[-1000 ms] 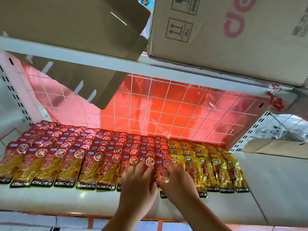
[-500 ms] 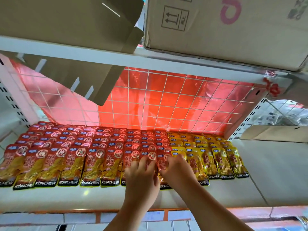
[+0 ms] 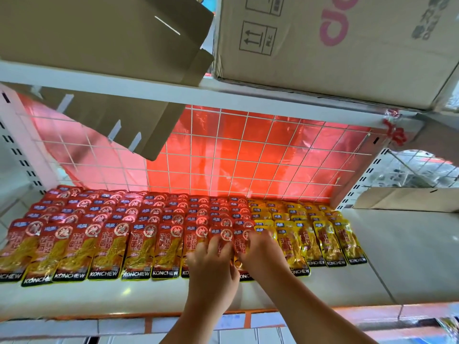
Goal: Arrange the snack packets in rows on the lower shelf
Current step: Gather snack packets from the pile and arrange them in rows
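Both hands haven't really moved since a second ago, low centre of the frame, right where the red packets [image 3: 111, 244] meet the yellow packets [image 3: 323, 242]. My left hand [image 3: 211, 266] lies with its fingers spread flat over a front-row red packet [image 3: 224, 235]. My right hand [image 3: 260, 254] has bent fingers on the next red one; can't tell if it's actually gripping. That packet poked out in front of the row a second ago, and now it sits about level. All the rows are toward the back of the lower shelf [image 3: 124, 294].
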Demonstrator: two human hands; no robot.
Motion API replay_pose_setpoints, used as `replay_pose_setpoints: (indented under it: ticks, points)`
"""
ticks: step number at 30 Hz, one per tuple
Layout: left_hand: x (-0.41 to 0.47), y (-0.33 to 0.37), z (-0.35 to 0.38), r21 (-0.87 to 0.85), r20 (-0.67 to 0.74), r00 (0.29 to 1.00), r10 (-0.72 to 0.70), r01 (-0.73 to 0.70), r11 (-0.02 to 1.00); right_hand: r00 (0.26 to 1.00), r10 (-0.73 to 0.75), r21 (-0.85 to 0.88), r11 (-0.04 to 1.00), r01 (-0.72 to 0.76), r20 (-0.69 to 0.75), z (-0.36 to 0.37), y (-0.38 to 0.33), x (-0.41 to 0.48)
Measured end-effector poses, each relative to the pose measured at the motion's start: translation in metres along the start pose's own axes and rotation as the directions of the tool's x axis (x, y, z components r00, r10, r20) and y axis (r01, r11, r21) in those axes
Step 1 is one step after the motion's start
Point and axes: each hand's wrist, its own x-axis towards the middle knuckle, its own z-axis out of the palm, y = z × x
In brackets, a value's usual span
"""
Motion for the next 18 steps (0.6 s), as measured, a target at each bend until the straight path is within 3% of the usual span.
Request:
replay_pose_setpoints:
  ticks: [18]
  points:
    - [-0.0005, -0.0015, 0.0001, 0.031, 0.011, 1.0, 0.027, -0.027, 0.999, 0.999, -0.007, -0.006, 1.0, 0.006, -0.031, -0.0067, 0.0048, -0.0031]
